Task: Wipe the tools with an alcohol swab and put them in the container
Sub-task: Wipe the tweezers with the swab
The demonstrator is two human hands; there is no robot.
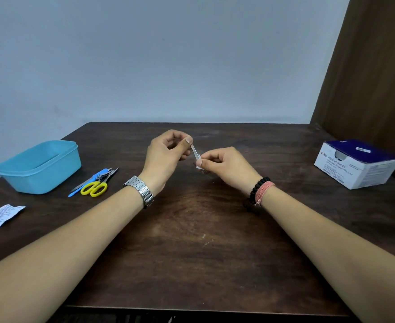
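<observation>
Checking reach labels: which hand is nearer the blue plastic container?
Left. The left hand is mid-table, right of the blue plastic container, pinching a small metal tool. The right hand is farther right, holding the white swab.

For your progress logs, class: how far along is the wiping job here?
Early on. Done: a torn swab wrapper lies on the table. In hand: the left hand pinches a small metal tool while the right hand wipes it with a swab. Left: the scissors and other tools beside the blue container, which looks empty.
</observation>
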